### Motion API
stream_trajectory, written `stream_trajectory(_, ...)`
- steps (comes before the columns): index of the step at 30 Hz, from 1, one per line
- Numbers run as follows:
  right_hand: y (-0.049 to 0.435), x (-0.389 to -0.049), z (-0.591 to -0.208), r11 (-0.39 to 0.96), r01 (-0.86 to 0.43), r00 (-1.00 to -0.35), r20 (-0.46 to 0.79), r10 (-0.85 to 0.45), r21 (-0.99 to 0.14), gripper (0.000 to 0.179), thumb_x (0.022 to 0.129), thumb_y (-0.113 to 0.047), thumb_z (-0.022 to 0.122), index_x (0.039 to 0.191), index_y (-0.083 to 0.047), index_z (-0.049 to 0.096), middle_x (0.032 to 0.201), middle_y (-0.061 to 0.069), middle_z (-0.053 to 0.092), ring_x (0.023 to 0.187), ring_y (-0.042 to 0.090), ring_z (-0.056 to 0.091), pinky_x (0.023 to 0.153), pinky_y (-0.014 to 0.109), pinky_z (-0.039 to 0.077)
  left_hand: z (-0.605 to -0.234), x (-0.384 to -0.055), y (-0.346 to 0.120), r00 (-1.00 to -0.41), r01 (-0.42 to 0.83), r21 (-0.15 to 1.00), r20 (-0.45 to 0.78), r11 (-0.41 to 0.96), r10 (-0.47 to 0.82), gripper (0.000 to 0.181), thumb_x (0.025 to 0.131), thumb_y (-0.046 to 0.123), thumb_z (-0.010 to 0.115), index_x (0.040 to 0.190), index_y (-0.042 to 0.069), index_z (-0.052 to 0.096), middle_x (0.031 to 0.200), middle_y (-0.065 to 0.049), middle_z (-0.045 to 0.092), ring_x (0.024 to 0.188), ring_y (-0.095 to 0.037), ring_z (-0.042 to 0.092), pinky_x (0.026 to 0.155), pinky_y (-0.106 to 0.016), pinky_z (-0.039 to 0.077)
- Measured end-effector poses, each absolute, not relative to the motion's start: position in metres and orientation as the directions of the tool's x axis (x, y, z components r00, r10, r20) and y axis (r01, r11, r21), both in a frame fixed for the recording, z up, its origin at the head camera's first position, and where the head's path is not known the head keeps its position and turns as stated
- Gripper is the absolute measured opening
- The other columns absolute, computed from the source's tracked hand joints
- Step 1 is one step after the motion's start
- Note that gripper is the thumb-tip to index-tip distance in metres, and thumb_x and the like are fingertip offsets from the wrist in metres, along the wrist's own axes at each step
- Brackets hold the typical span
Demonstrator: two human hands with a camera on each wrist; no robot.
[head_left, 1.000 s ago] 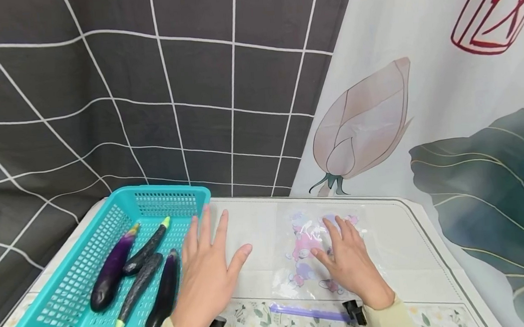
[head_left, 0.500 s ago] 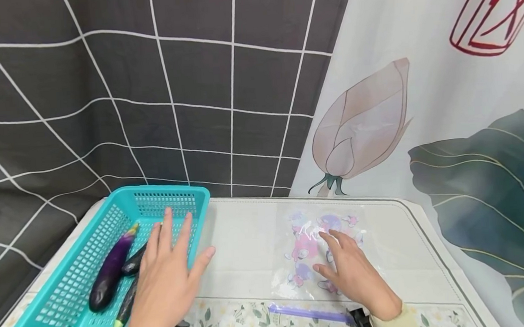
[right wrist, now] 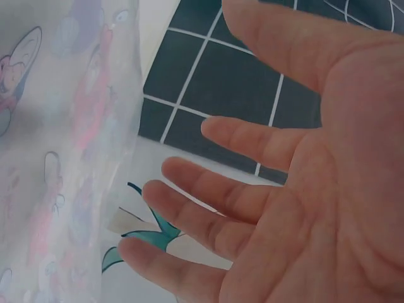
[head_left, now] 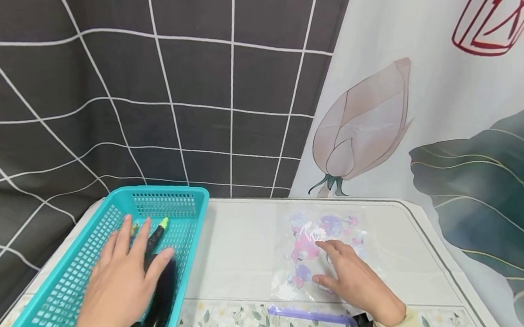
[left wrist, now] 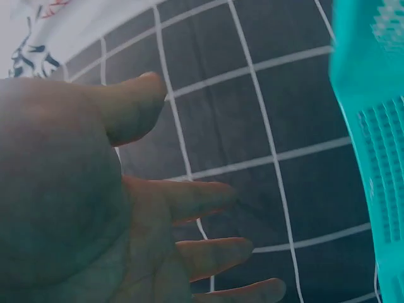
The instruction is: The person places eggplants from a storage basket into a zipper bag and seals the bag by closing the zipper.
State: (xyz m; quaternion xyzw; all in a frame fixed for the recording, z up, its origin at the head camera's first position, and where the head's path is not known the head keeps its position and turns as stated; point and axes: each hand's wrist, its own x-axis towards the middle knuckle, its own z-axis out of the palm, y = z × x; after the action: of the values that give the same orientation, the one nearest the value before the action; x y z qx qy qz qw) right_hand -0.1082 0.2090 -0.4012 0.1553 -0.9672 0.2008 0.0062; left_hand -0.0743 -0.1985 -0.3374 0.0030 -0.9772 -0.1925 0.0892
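My left hand (head_left: 120,282), fingers straight and spread, is over the turquoise plastic basket (head_left: 198,222) in the head view and holds nothing. Beneath and beside it lie eggplants; a plump dark eggplant (head_left: 162,299) shows to the right of the hand, and a thin one with a green tip (head_left: 156,237) shows beyond the thumb. The hand hides most of the others. My right hand (head_left: 357,282), fingers loosely bent and empty, is over a clear plastic bag (head_left: 303,246) printed with pink and purple cartoon figures. Whether it touches the bag cannot be told.
The bag's purple zip strip (head_left: 309,316) runs along its near end. A white table mat (head_left: 244,239) with a floral front border lies under everything. Behind the table hang a dark grid-patterned cloth (head_left: 203,87) and a white cloth with flower prints (head_left: 371,27).
My left hand has moved left, from the basket's right side to above the eggplants, uncovering the plump dark one. My right hand has drawn slightly toward me. Bag and basket stay in place.
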Motion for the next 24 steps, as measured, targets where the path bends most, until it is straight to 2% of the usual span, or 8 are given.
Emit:
stream_trajectory(3, 0.209, -0.107, -0.402, 0.871, -0.314, -0.947, 0.061, -0.315, -0.377, 0.071, 0.083, -0.029, 0.084, 0.141, -0.003, 0.053, 0.137, 0.017, 0.054, 0.126, 0.037, 0.052, 0.098, 0.052, 0.048, -0.340, -0.080, -0.215, -0.993, 0.010, 0.345, 0.115, 0.939, -0.032, 0.084, 0.102, 0.062, 0.038, 0.158, 0.001, 0.022, 0.163, -0.031, 0.001, 0.142, -0.063, 0.007, 0.102, -0.080, 0.013)
stream_trajectory(7, 0.209, -0.104, -0.401, 0.875, -0.322, -0.945, 0.069, -0.319, -0.363, 0.072, 0.080, -0.028, 0.086, 0.140, -0.004, 0.054, 0.133, 0.015, 0.056, 0.123, 0.035, 0.054, 0.097, 0.050, 0.049, -0.342, -0.090, -0.232, -0.994, 0.029, 0.300, 0.105, 0.954, -0.003, 0.085, 0.103, 0.059, 0.040, 0.155, -0.006, 0.024, 0.157, -0.040, 0.012, 0.141, -0.062, 0.013, 0.108, -0.074, 0.014)
stream_trajectory(10, 0.210, -0.101, -0.401, 0.879, -0.314, -0.947, 0.054, -0.316, -0.360, 0.073, 0.078, -0.029, 0.087, 0.139, -0.005, 0.055, 0.130, 0.011, 0.057, 0.121, 0.031, 0.055, 0.093, 0.047, 0.051, -0.342, -0.096, -0.242, -0.996, 0.026, 0.274, 0.088, 0.961, 0.002, 0.083, 0.104, 0.055, 0.043, 0.153, -0.010, 0.026, 0.152, -0.045, 0.016, 0.139, -0.062, 0.016, 0.107, -0.075, 0.016)
stream_trajectory(13, 0.210, -0.099, -0.400, 0.886, -0.296, -0.951, 0.019, -0.310, -0.357, 0.076, 0.074, -0.029, 0.090, 0.139, -0.009, 0.056, 0.127, 0.006, 0.057, 0.117, 0.026, 0.056, 0.090, 0.043, 0.053, -0.342, -0.100, -0.253, -0.999, 0.010, 0.245, 0.032, 0.969, 0.002, 0.083, 0.104, 0.055, 0.043, 0.152, -0.011, 0.026, 0.151, -0.046, 0.016, 0.135, -0.067, 0.019, 0.103, -0.078, 0.018)
stream_trajectory(17, 0.211, -0.095, -0.401, 0.883, -0.298, -0.946, -0.011, -0.324, -0.361, 0.080, 0.069, -0.026, 0.093, 0.139, -0.011, 0.057, 0.122, 0.003, 0.058, 0.108, 0.020, 0.057, 0.088, 0.040, 0.054, -0.342, -0.107, -0.267, -0.999, 0.019, 0.206, -0.036, 0.978, 0.027, 0.076, 0.105, 0.046, 0.047, 0.151, -0.011, 0.028, 0.147, -0.049, 0.019, 0.128, -0.071, 0.024, 0.099, -0.079, 0.023)
stream_trajectory(20, 0.212, -0.093, -0.403, 0.865, -0.335, -0.931, -0.013, -0.366, -0.374, 0.079, 0.067, -0.023, 0.094, 0.136, -0.008, 0.059, 0.117, 0.003, 0.058, 0.101, 0.016, 0.054, 0.086, 0.039, 0.054, -0.342, -0.112, -0.274, -0.997, 0.025, 0.190, -0.072, 0.981, 0.040, 0.069, 0.104, 0.034, 0.053, 0.150, -0.013, 0.030, 0.144, -0.050, 0.023, 0.126, -0.070, 0.028, 0.097, -0.078, 0.027)
stream_trajectory(24, 0.213, -0.091, -0.406, 0.838, -0.387, -0.907, -0.004, -0.421, -0.385, 0.075, 0.064, -0.023, 0.094, 0.130, -0.005, 0.062, 0.112, 0.001, 0.058, 0.098, 0.015, 0.053, 0.085, 0.039, 0.054, -0.343, -0.119, -0.283, -0.992, 0.014, 0.186, -0.122, 0.983, 0.037, 0.067, 0.103, 0.030, 0.054, 0.150, -0.012, 0.031, 0.144, -0.050, 0.023, 0.129, -0.068, 0.027, 0.096, -0.077, 0.031)
